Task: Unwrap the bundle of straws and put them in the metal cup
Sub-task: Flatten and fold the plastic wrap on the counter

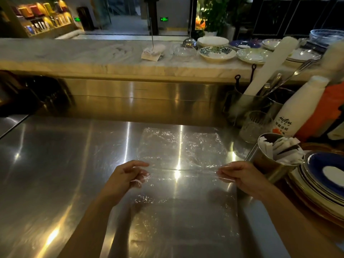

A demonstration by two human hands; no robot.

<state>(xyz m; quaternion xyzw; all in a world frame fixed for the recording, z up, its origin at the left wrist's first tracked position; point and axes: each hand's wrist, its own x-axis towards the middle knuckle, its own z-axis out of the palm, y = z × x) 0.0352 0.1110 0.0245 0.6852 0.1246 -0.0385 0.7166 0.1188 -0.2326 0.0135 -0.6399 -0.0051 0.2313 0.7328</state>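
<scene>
A sheet of clear plastic wrap (178,146) lies spread on the steel counter (55,164) in front of me. My left hand (128,175) pinches its left side and my right hand (242,174) pinches its right side, lifting a fold between them just above the counter. The metal cup (260,161) stands at the right, touching my right hand, and holds several paper-wrapped straws (284,146) standing upright in it. No straws lie on the wrap.
A stack of blue-rimmed plates (323,175) sits right of the cup. Behind it stand a white bottle (297,112), a clear glass (255,125) and a holder with utensils (247,105). The marble ledge (93,58) behind carries plates and bowls.
</scene>
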